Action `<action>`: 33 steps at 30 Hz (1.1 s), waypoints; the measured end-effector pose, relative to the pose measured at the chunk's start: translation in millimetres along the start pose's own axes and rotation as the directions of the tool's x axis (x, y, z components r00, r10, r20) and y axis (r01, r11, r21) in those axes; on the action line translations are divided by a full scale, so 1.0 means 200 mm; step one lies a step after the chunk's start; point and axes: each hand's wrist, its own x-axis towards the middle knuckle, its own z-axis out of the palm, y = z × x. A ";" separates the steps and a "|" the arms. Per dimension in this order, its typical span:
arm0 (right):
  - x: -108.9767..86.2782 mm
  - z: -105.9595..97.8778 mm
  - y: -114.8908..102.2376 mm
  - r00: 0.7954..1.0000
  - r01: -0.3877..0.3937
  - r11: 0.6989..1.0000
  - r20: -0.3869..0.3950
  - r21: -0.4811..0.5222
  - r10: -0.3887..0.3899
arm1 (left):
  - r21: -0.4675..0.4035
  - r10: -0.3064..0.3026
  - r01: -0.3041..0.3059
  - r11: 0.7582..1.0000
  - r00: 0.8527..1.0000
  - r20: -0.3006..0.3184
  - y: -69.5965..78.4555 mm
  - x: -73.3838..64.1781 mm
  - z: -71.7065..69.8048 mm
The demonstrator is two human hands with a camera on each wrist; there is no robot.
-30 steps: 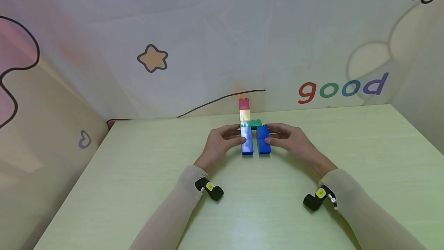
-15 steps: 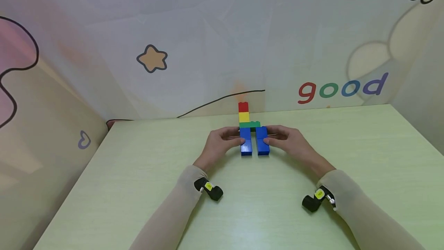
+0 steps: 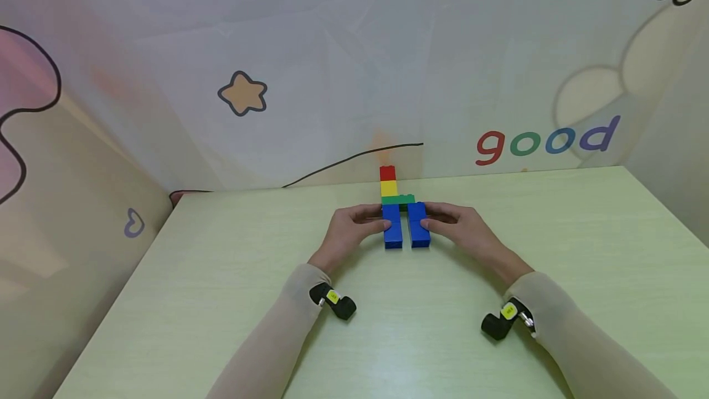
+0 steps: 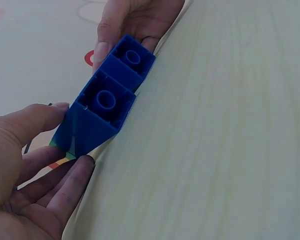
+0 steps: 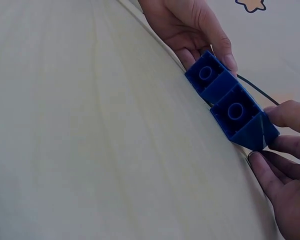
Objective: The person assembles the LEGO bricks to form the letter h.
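A toy building-block model stands tilted back or lying at the far middle of the table. Its two legs are a left blue block stack (image 3: 392, 226) and a right blue block stack (image 3: 418, 226). A green block (image 3: 398, 200) joins them, with a yellow block (image 3: 389, 188) and a red block (image 3: 388, 173) beyond it on the left side. My left hand (image 3: 354, 229) pinches the left stack, thumb on the upper face. The right stack is held likewise by my right hand (image 3: 468, 229). In the left wrist view, hollow blue undersides (image 4: 106, 100) face the camera.
The pale green table (image 3: 421, 337) ends at a printed cloth backdrop (image 3: 332, 79) just behind the model. Another cloth wall (image 3: 83, 251) borders the left side. Each wrist carries a small black camera (image 3: 333, 302).
The red and yellow end of the model has tipped back and lower, drifting slightly left. Both hands keep their hold and have barely moved.
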 end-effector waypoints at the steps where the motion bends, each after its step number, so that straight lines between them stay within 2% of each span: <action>1: 0.00 0.00 0.00 1.000 -0.003 1.000 0.000 -0.007 0.003 | 0.002 -0.003 0.003 1.000 1.000 -0.001 0.00 0.00 0.00; 9: 0.00 0.00 0.00 1.000 -0.004 0.999 -0.007 -0.053 0.004 | -0.012 -0.025 0.025 1.000 1.000 0.004 0.00 0.00 0.00; 21: 0.00 0.01 0.00 1.000 -0.006 0.999 -0.018 -0.040 0.005 | 0.007 -0.059 0.059 0.998 0.998 -0.008 0.00 0.00 0.00; 33: -0.01 0.01 -0.01 0.999 -0.029 0.999 -0.028 -0.042 0.027 | -0.007 -0.051 0.051 0.999 0.999 -0.013 0.00 -0.01 0.00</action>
